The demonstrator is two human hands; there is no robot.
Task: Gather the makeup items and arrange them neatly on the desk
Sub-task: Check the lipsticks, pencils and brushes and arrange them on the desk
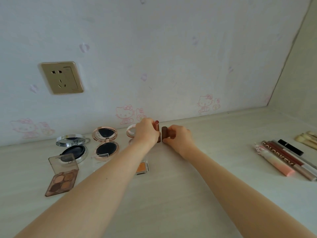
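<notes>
Surroundings: a pale desk (171,194) against a wall papered with cartoon cats; a gold wall socket (61,77) sits above the left side.
Left group: an open silver compact (75,146), an open pink compact (106,143), an open eyeshadow palette (62,176) and a small orange blush pan (142,167) partly under the left forearm.
Behind the left hand: a round white compact (131,132), mostly hidden.
Right group: a row of lip gloss tubes (284,160) lying side by side, brushes (307,139) beyond them at the edge.
Left hand (145,132): fingers curled round a pink lipstick (157,127) standing upright near the wall.
Right hand (178,137): fingers curled round a brown lipstick (165,133), upright on the desk.
Lipsticks: just beside each other, between the two hands.
</notes>
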